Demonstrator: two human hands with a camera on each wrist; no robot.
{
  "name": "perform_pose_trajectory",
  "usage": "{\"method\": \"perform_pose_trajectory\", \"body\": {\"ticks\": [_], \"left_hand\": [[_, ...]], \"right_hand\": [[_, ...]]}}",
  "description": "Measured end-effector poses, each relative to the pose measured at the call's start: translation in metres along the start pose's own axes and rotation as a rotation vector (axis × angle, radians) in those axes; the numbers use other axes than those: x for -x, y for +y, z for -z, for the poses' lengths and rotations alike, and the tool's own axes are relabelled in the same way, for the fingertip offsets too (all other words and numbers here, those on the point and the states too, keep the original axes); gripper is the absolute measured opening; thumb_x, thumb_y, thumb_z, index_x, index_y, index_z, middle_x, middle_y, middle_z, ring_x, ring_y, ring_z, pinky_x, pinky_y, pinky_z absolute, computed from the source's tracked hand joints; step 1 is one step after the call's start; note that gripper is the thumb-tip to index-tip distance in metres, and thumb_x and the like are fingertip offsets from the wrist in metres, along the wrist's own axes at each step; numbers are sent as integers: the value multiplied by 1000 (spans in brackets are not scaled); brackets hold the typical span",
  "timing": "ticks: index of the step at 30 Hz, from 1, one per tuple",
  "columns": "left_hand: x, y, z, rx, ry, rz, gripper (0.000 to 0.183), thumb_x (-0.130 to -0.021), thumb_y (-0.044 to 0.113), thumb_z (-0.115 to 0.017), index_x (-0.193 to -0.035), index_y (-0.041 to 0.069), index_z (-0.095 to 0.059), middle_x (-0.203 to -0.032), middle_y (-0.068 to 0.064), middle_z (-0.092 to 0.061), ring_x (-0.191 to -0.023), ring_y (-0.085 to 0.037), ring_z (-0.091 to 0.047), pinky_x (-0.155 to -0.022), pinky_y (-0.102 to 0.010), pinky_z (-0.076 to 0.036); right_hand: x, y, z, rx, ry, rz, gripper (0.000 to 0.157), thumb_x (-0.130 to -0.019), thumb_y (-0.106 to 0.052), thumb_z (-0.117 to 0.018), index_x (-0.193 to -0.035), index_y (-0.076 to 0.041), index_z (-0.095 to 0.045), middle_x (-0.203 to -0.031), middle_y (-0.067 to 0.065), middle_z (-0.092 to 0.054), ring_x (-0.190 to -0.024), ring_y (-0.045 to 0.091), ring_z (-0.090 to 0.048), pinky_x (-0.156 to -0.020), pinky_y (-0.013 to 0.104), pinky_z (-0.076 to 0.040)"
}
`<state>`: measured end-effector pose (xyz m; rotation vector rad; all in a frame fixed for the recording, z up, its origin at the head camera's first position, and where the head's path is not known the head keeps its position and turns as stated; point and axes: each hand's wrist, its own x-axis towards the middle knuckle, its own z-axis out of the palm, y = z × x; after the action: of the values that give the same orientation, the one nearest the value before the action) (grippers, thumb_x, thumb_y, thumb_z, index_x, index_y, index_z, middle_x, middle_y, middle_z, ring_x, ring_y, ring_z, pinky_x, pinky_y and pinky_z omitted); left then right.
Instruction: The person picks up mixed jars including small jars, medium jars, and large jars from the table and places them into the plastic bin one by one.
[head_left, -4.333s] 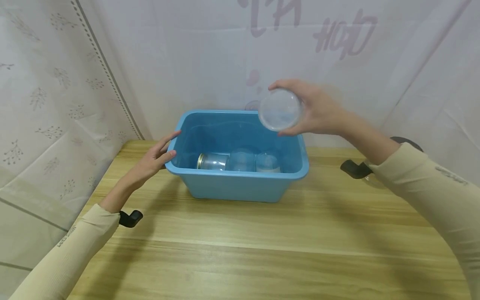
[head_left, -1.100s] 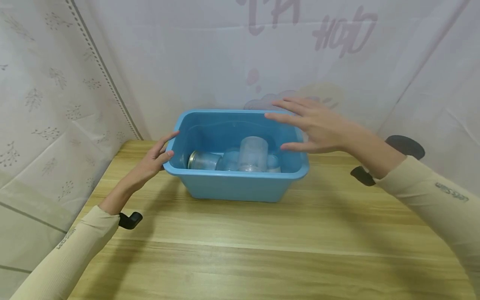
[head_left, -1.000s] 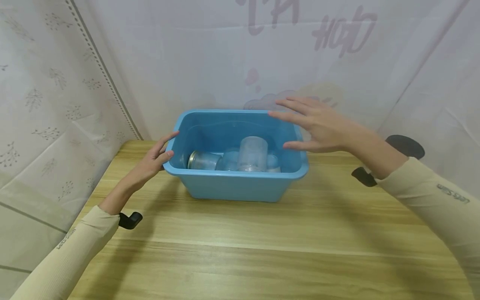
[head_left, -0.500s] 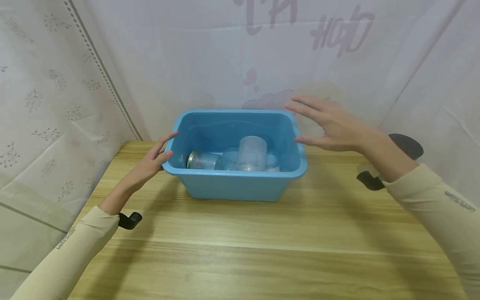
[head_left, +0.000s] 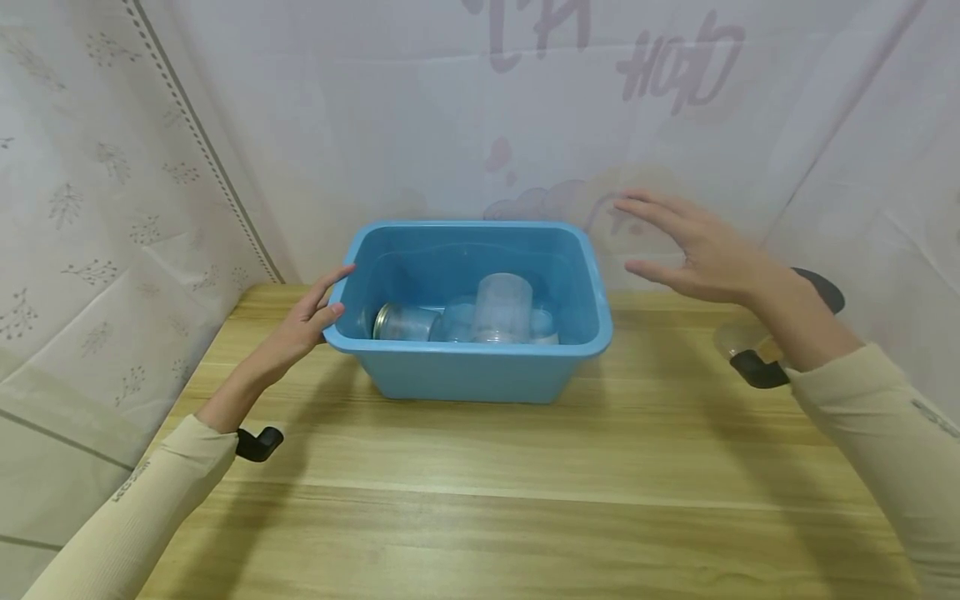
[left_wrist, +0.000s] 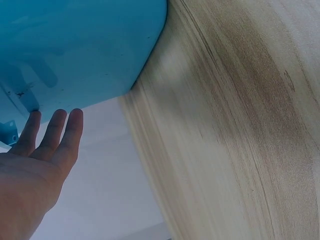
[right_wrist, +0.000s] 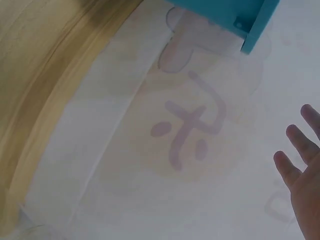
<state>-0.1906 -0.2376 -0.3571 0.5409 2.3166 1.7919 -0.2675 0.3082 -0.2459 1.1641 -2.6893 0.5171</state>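
Note:
A light-blue plastic tub (head_left: 468,367) stands on the wooden table, with clear jars inside. One jar with a gold lid (head_left: 405,322) lies on its side at the left. A clear, frosted-looking container (head_left: 504,307) leans near the middle, overlapping another clear item (head_left: 459,321) and one with a white edge (head_left: 543,325). My left hand (head_left: 307,321) rests at the tub's left rim; in the left wrist view its straight fingers (left_wrist: 54,132) reach the outer wall. Off the tub's right side, my right hand (head_left: 701,250) hovers with fingers spread, holding nothing.
Partly behind the right forearm are a clear round object (head_left: 738,333) on the table and a dark disc (head_left: 821,287). A printed white cloth (head_left: 420,125) hangs close behind the table. Patterned cloth (head_left: 97,225) hangs on the left.
Earlier the right hand held the frosted container above the tub; now that container lies among the jars. The emptied hand has drawn away to the right. The left hand has stayed at the rim.

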Motion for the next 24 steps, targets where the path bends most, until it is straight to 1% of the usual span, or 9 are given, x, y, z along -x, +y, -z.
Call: {"method": "perform_pose_trajectory", "body": {"ticks": [4,10,13,17,21,24], "left_hand": [[0,0,0,-2,1,2,59,-111,25,-42,-164,28,-18,-147,-31,-41,-122,-50,-50,-89,-30,-51],[0,0,0,-5,2,-3,58,-111,24,-42,-164,28,-18,-142,-33,-45,-118,-46,-54,-89,-30,-51],[0,-1,0,-7,2,-5,58,-111,24,-42,-164,28,-19,-140,-33,-47,-116,-45,-56,-88,-30,-52],[0,-1,1,-9,2,-6,58,-111,24,-42,-164,27,-18,-137,-34,-48,-114,-44,-58,-88,-30,-52],[0,-1,1,-7,1,-4,58,-111,24,-41,-164,27,-18,-135,-35,-49,-115,-47,-56,-88,-30,-52],[0,-1,1,-10,0,-2,58,-111,24,-41,-164,27,-18,-138,-34,-48,-117,-48,-55,-89,-30,-51]], "right_hand": [[9,7,5,-56,3,-79,79,-95,-27,-74,-161,-31,-31,-164,5,-28,-148,35,-22,-112,67,-16],[19,16,8,-90,29,-127,80,-95,-26,-75,-160,-37,-30,-162,0,-29,-148,31,-23,-112,67,-17],[22,20,9,-101,35,-143,81,-94,-25,-75,-160,-38,-29,-162,-1,-30,-148,30,-23,-113,65,-16],[26,23,10,-104,43,-171,84,-93,-26,-77,-161,-36,-29,-162,0,-30,-148,31,-23,-113,64,-16],[32,26,12,-123,52,-213,88,-90,-27,-80,-161,-37,-29,-162,1,-30,-148,30,-22,-114,63,-15],[37,29,13,-138,59,-247,89,-89,-27,-81,-160,-39,-28,-163,-1,-28,-149,28,-21,-114,62,-14]]}}
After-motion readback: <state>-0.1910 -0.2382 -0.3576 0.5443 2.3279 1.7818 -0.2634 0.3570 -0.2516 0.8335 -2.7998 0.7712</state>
